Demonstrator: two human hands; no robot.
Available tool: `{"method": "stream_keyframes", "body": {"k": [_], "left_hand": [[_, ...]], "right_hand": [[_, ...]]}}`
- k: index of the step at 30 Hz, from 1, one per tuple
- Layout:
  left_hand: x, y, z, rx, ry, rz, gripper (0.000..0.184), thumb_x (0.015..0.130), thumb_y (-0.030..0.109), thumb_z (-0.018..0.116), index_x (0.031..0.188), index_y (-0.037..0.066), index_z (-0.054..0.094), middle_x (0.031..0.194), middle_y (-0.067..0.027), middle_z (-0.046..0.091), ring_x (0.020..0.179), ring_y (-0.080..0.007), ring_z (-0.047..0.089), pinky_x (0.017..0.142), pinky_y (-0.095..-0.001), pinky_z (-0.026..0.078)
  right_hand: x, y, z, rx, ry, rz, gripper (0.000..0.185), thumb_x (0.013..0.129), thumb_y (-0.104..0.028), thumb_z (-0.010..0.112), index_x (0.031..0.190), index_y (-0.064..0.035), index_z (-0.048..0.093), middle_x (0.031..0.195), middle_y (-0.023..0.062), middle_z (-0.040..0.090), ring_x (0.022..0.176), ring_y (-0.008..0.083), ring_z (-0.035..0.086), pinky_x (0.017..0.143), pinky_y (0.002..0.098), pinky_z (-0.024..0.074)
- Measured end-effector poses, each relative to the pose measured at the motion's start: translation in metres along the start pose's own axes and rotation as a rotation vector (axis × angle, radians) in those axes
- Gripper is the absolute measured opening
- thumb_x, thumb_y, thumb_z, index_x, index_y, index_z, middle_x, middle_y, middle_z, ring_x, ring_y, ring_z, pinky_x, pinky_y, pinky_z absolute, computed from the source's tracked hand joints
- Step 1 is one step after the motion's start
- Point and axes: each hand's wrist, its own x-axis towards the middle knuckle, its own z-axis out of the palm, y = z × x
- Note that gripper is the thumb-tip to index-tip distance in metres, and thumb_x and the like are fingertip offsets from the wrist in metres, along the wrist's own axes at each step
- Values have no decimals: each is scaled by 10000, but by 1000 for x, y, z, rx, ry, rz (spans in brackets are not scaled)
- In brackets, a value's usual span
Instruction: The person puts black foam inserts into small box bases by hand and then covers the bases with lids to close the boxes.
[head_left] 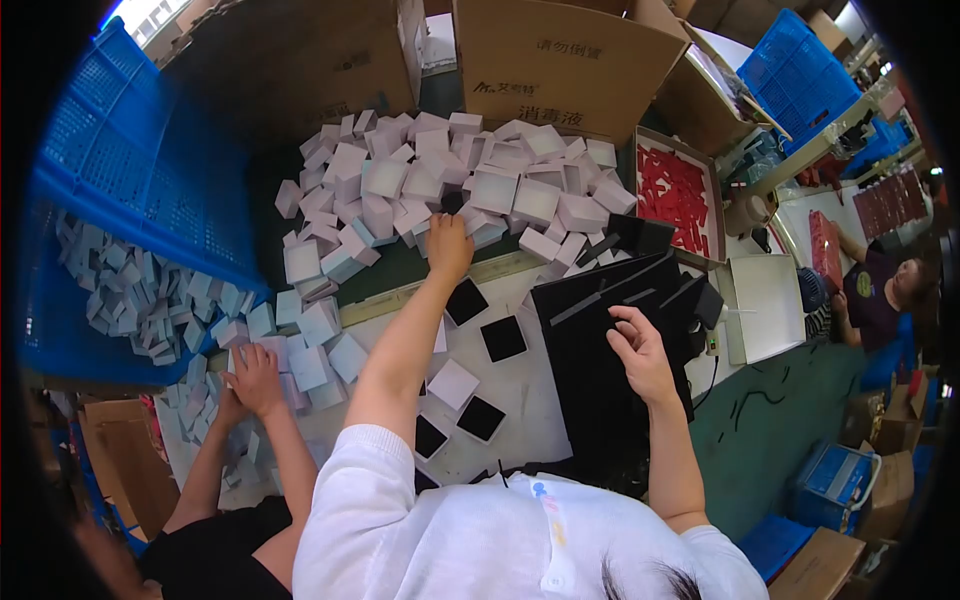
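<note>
From my remote seat I see the wearer's left hand [449, 250] just above centre, fingers pointing down at the near edge of a heap of small white boxes [385, 178]. The fingertips are hidden among the boxes, so I cannot tell whether they grip one. The right hand [645, 360], right of centre, is over a stack of flat black sheets [600, 385]; its fingers are loosely curled, the thumb stands apart from them, and I see nothing held. Whether it touches the sheets I cannot tell.

The heap fills the upper middle of the frame. Below the left hand, on the pale tabletop [535, 425], I see several black-faced square boxes [503, 339] scattered toward the bottom centre, with a plain white box [453, 384] lying between them.

At the upper right of the heap sits a shallow carton of red pieces [672, 195], and behind the heap stands a printed cardboard box [560, 60]. Along the left side I have a blue plastic crate [150, 190], tipped toward the table, with more small boxes [140, 290] inside.

At the lower left, a co-worker's hands [258, 380] rest against white boxes; I cannot make out whether they grip any. Another person [885, 300] sits at the far right edge, beside a red item [825, 250].
</note>
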Motion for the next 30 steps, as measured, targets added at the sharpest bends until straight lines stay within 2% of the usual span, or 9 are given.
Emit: {"method": "stream_keyframes", "body": {"k": [5,8,11,15,17,21,23,28,30], "left_hand": [[-7,-17,-57,-58,-142,-93,182,813,171,611,866,-1,592,838,-222,635,881,-423,606,772,-499,491],[-8,-67,-132,271,-826,-288,296,778,223,636,988,18,668,913,-214,691,914,-363,669,805,-456,532],[-18,-53,-173,414,-450,-155,423,712,312,768,1026,41,686,953,-153,704,940,-316,667,810,-428,529],[7,8,-99,-140,-576,-505,556,711,371,776,1115,15,637,1170,-199,612,1092,-342,593,914,-417,491],[1,13,-39,-69,-440,-104,619,714,375,768,1182,10,593,1264,-202,550,1167,-355,545,958,-416,467],[-4,33,1,-286,-660,-143,556,713,269,758,1170,6,583,1297,-217,516,1173,-367,540,973,-425,465],[-12,29,14,25,-628,-271,603,704,193,754,1232,-10,546,1215,-226,574,1099,-385,585,928,-419,495],[-23,16,-24,-361,-237,-236,174,764,29,610,844,93,752,922,-169,641,883,-353,634,781,-426,510],[-29,48,-67,-436,-269,-172,196,779,44,588,882,90,748,899,-169,634,874,-351,627,780,-421,503]], "right_hand": [[-5,9,-19,15,70,25,277,911,-33,609,1185,-46,571,814,-61,518,700,2,409,612,172,330],[-4,12,-22,44,26,72,293,886,-27,629,1176,-36,587,815,-72,490,734,5,404,642,173,319],[10,12,-11,57,-15,69,296,885,-25,624,1179,-29,589,784,-73,487,707,2,395,615,178,308],[26,5,7,43,-75,57,291,889,-25,616,1179,-23,593,740,-72,478,651,3,373,570,183,288],[31,7,10,87,-86,42,299,889,-21,618,1186,-20,585,725,-71,467,637,3,365,551,184,271],[26,4,3,69,-52,33,300,889,-23,626,1186,-17,583,717,-73,450,636,4,361,554,184,266],[23,9,0,87,-34,31,300,889,-24,627,1186,-15,583,714,-74,445,636,5,360,555,185,263],[24,14,-5,46,-26,-4,270,882,-15,626,1150,-21,592,673,-70,439,599,8,355,539,194,272],[29,17,1,-19,-65,-48,271,869,-24,647,1138,-39,611,665,-54,477,576,13,387,529,190,307]]}}
